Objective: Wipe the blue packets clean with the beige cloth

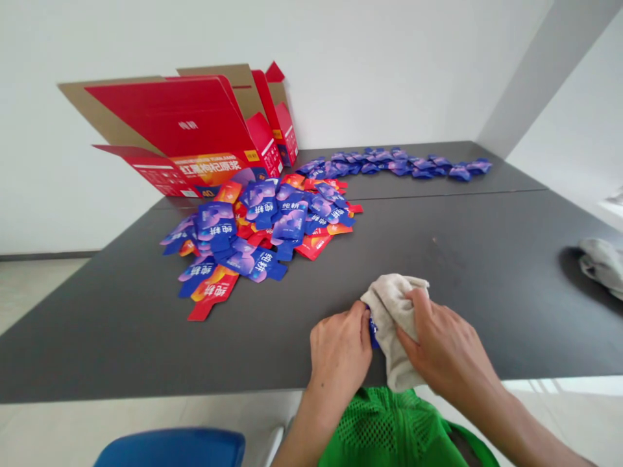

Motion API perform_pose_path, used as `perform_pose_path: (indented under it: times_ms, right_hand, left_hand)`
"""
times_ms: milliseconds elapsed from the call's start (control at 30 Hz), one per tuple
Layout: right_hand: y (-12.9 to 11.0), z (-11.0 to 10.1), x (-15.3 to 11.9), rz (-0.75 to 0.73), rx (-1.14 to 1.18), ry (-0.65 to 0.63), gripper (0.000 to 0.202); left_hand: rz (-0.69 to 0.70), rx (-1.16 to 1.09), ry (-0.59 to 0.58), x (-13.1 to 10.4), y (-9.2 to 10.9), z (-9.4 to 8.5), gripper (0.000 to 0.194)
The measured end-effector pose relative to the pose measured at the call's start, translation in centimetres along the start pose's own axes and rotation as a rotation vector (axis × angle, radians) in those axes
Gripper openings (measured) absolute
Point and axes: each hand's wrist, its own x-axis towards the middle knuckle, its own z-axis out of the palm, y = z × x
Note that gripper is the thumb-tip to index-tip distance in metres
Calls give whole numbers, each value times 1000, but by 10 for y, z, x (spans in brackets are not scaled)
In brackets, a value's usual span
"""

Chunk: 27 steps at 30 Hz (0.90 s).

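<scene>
At the near edge of the dark table [487, 272], my left hand [341, 353] pinches a blue pouch [372, 332], of which only a sliver shows between my hands. My right hand [440, 344] presses a beige cloth [394, 305] down over that pouch. The cloth drapes over the table edge toward my lap.
A heap of blue and red pouches [263, 227] lies mid-left. A row of blue pouches [399, 162] runs along the far side. An opened red carton [195, 133] stands at the back left. A grey cloth [603, 263] lies at the right edge. A blue chair [175, 447] is below left.
</scene>
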Motion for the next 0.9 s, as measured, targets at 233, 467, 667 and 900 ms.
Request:
perform_pose_path:
  times_ms: [233,467,667,900]
  right_hand:
    - [72,5,29,396,15,-107,41]
    - [122,5,32,439,91,149,64]
    - [79,-23,27,-168,468,207,46]
    - [88,-16,1,-302,793,-102,44]
  left_hand:
    - [-24,-73,32,0,-5,1,29]
    - [25,-483,215,-7,-9,-2,33]
    - [229,-630,233,-14,-9,-4,35]
    - [209,-656,255,-15,-16,-13,37]
